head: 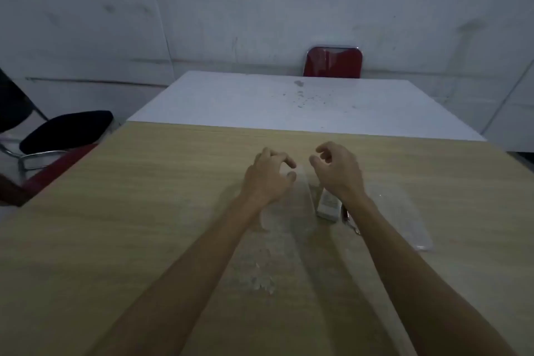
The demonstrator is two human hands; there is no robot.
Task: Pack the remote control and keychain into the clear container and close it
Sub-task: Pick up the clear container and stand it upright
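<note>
Packing judged not yet begun: left hand (267, 175) and right hand (336, 170) are held curled, empty, above the clear plastic container (289, 205); white rectangular remote control (327, 205) and metal keychain (348, 218) lie beside it on the wood-grain table (144, 196); remote to be grasped next.

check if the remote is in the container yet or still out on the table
Still out. The remote control lies on the wooden table between the clear container and its separate lid, partly hidden under the right hand's wrist.

No text, brand or number can be read anywhere here. The white remote control (328, 205) near the right wrist shows only blurred grey marks on its face, too small to make out.
</note>
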